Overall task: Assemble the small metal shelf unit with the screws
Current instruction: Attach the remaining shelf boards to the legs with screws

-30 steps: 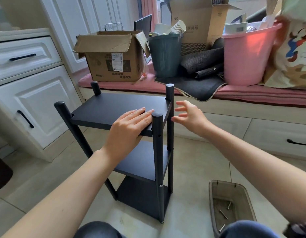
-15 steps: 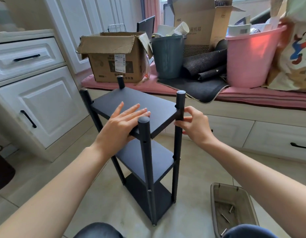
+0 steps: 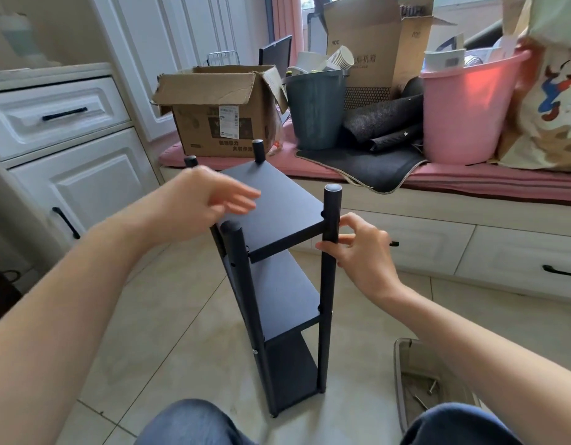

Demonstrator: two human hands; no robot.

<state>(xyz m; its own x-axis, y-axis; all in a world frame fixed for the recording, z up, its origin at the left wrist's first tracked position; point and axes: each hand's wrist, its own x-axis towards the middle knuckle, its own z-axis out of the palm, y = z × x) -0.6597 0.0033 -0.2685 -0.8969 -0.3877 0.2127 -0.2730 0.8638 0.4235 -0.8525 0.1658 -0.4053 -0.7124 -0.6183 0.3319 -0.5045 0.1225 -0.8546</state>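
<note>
Shelf unit: our black three-tier metal shelf unit (image 3: 287, 277) stands upright on the tiled floor (image 3: 168, 316), close in front of our knees, short end toward us, w/ the window bench behind it.
Left hand: our left hand (image 3: 197, 207) is over the near-left part of the top shelf (image 3: 277, 203), fingers loosely out, holding nothing; it's motion-blurred, so we can't tell if it touches the board or hovers just above.
Right hand: our right hand (image 3: 358, 248) has its grip on the near-right post (image 3: 330, 252), thumb and fingertips pinched round it just below top-shelf level.
Screws: a few loose screws (image 3: 426, 393) lie in the small tray (image 3: 398, 374) on the floor by our right knee, well apart from both hands.
Step in hand: we judge it's turning or steadying the unit to check the joints; the frame looks nearly complete, all four posts and three boards in place.
How to do it well: keep the post grip firm but low-force so the frame doesn't rack; bring the left palm flat on the top shelf to hold the unit down; keep all feet on the floor while rotating; look at each hole in the near posts for a missing screw before reaching to the tray.
Risk: the unit is tall and narrow, so a one-sided pull on the post could tip it toward us.
</note>
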